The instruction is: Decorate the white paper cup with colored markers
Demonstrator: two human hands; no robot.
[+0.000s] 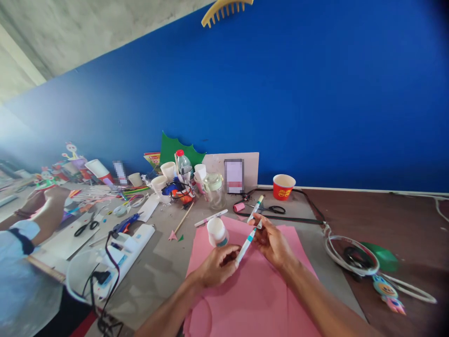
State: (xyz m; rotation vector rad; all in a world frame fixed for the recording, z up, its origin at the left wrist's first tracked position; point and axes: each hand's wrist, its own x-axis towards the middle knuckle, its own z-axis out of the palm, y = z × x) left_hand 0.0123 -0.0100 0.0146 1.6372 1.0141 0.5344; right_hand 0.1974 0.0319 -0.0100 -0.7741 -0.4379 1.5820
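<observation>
A white marker with a teal band (246, 248) is held at a slant above the pink paper. My left hand (220, 267) is closed around its lower end. At the upper end, the fingers of my right hand (272, 242) pinch its tip; whether a cap is on there I cannot make out. Just behind those fingers lies a second white marker with a yellowish end (256, 209). A white paper cup (216, 231) stands on the pink paper (252, 299), beyond my left hand.
Black scissors (277, 209) and a red paper bowl (284, 187) are at the back. A glass jar (215, 192) and a phone (234, 176) stand near the wall. To the left are a power strip (135, 250), a glue gun (128, 223) and another person's arm (49, 210).
</observation>
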